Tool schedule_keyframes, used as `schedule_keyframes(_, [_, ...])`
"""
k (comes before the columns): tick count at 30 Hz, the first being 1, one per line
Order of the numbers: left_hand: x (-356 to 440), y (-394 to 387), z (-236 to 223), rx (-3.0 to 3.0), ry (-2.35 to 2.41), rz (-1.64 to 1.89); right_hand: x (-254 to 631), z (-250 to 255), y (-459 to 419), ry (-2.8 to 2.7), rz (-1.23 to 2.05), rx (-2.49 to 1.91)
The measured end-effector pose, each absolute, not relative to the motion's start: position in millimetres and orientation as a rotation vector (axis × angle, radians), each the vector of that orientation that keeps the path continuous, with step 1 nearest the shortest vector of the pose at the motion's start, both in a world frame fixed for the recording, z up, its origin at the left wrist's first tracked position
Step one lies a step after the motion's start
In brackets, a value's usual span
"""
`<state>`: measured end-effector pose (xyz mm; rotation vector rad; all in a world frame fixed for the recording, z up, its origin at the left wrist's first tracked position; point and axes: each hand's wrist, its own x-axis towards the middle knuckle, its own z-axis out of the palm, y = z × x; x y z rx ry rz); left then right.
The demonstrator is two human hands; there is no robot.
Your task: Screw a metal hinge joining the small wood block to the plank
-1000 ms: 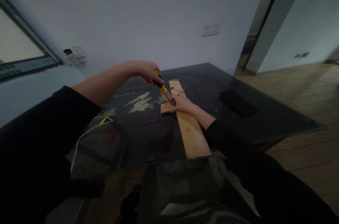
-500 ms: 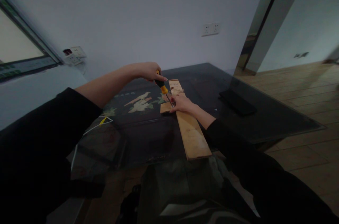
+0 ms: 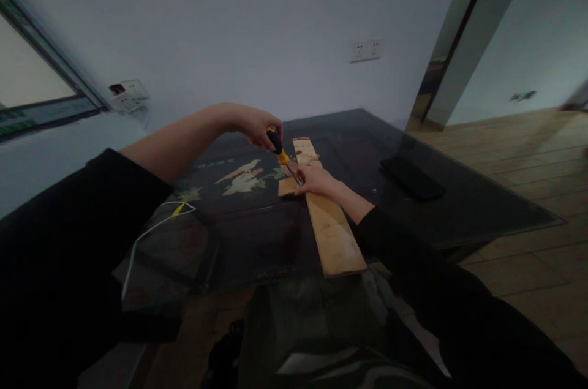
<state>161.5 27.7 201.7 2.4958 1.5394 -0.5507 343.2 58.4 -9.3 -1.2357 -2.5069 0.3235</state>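
A long pale wooden plank point(image 3: 332, 231) lies on a dark glass-topped table point(image 3: 257, 236), with a short piece of wood point(image 3: 286, 187) crossing under it. My left hand point(image 3: 252, 122) is closed round the black and yellow handle of a screwdriver point(image 3: 278, 149), whose shaft slants down to the plank. My right hand point(image 3: 316, 180) rests on the plank at the crossing, its fingers pinched near the screwdriver's tip. What the fingertips hold, if anything, is too small to see.
A dark phone point(image 3: 412, 177) lies on the table to the right. A white cable with a yellow tag point(image 3: 177, 211) runs over the table's left part. Wall sockets point(image 3: 365, 50) sit behind, a window point(image 3: 32, 83) at left, wooden floor point(image 3: 528, 162) at right.
My left hand has shifted slightly on the screwdriver handle, as if turning it. The right hand and the plank have stayed in place.
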Motion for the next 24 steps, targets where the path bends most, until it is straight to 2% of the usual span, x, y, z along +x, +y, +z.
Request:
schedule_keyframes(7, [168.4, 30.1, 196.8, 2.589, 1.699, -0.542, 343.4, -5.9, 56.7, -2.511, 0.365, -1.244])
schedule_keyframes(13, [165.2, 35.3, 198.5, 2.678, 1.618, -0.589, 343.2, -3.2, 54.3, -2.513, 0.351, -1.257])
schedule_keyframes(24, [169.3, 29.9, 196.2, 2.532, 1.68, -0.611, 343.6, -5.2, 56.1, -2.534, 0.34, -1.223])
